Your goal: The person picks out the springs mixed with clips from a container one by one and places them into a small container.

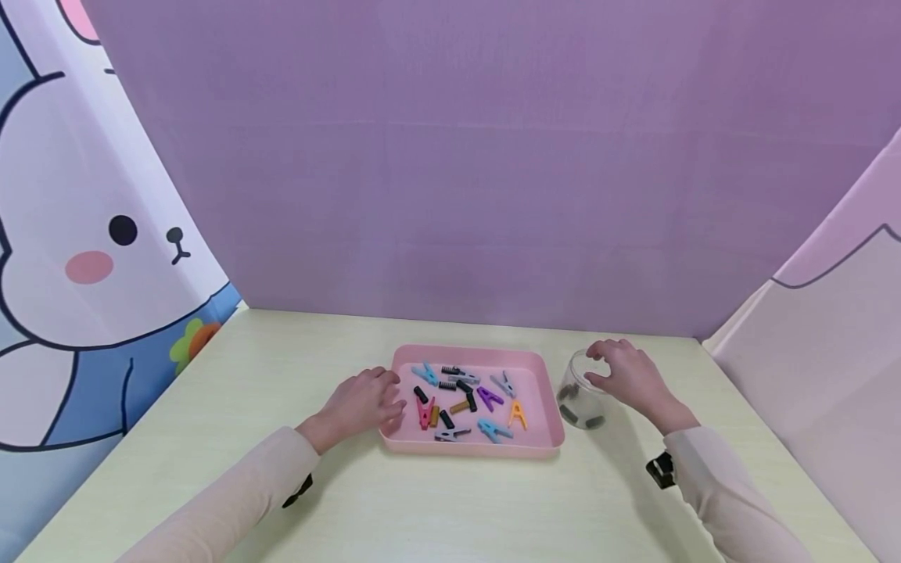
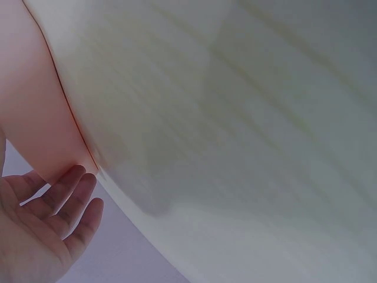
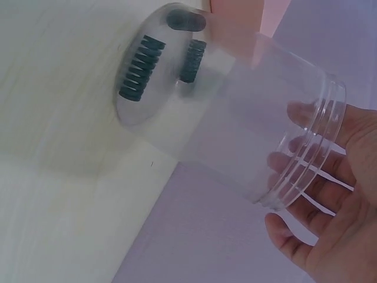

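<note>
My left hand (image 1: 362, 400) is at the left wall of a pink tray (image 1: 486, 450), its loosely bent fingers over the rim. The left wrist view shows those fingertips (image 2: 88, 183) right at the tray's corner. In the tray lie several small clips, among them a purple clip (image 1: 489, 397), a yellow clip (image 1: 517, 414) and a pink clip (image 1: 425, 412), mixed with black springs (image 1: 447, 385) and brownish ones. My right hand (image 1: 633, 379) hovers at the mouth of a clear jar (image 1: 579, 403), thumb and fingers spread apart around its rim. Dark springs (image 3: 141, 68) rest on the jar's bottom.
The pale table (image 1: 436, 508) carries the tray and, close to its right side, the jar. A purple backdrop (image 1: 479, 156) rises behind the table. A cartoon-printed cloth (image 1: 91, 195) hangs at the left, and a pale cloth (image 1: 831, 352) at the right.
</note>
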Demonstrator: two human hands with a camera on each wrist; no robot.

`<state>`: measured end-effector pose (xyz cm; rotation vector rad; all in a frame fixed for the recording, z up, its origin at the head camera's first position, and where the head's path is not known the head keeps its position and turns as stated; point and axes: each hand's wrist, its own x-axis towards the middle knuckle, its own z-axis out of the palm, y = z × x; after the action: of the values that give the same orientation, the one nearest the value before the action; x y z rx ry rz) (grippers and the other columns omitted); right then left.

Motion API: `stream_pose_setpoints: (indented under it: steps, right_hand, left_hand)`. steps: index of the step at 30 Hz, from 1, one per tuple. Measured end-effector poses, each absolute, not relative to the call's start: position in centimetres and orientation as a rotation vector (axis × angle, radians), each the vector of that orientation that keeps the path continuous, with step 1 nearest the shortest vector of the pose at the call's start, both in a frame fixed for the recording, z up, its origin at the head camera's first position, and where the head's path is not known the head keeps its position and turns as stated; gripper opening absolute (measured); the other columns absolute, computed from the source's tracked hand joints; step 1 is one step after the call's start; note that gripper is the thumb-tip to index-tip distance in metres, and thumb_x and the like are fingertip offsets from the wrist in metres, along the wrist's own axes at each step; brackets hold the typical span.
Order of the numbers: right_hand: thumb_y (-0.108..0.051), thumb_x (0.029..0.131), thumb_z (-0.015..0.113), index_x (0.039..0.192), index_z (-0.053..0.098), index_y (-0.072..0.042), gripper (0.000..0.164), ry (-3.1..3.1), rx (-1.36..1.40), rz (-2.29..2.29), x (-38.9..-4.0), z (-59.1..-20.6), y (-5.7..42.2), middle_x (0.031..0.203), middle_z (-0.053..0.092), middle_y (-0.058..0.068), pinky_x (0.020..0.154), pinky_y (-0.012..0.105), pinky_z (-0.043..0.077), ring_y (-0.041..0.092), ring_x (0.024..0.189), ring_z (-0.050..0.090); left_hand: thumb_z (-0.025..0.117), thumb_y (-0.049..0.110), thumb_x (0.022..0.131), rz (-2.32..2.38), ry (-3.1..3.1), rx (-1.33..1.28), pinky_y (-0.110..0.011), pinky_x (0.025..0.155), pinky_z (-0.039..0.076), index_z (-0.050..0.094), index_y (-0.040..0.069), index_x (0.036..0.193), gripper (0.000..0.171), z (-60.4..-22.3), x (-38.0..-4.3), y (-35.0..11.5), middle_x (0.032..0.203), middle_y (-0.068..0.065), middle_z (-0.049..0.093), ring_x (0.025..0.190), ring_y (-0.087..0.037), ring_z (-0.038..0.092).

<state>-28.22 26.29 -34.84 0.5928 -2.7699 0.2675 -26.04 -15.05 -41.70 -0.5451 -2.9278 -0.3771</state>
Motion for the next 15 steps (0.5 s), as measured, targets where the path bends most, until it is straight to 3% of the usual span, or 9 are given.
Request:
stream_pose_setpoints:
  steps: [15]
  right_hand:
    - [-0.014, 0.074, 0.071, 0.096, 0.062, -0.004, 0.026, -2.76, 0.586, 0.26, -28.33, -34.94, 26.26, 0.091, 0.065, 0.011, 0.068, 0.048, 0.045, 0.031, 0.085, 0.057]
  left_hand:
    - [0.064, 0.04, 0.08, -0.374, -2.921, -0.556, -0.034, 0.074, 0.053, 0.06, 0.007, 0.112, 0.046, -41.84, -26.21, -15.15, 0.104, -0.007, 0.062, 0.088, -0.02, 0.058]
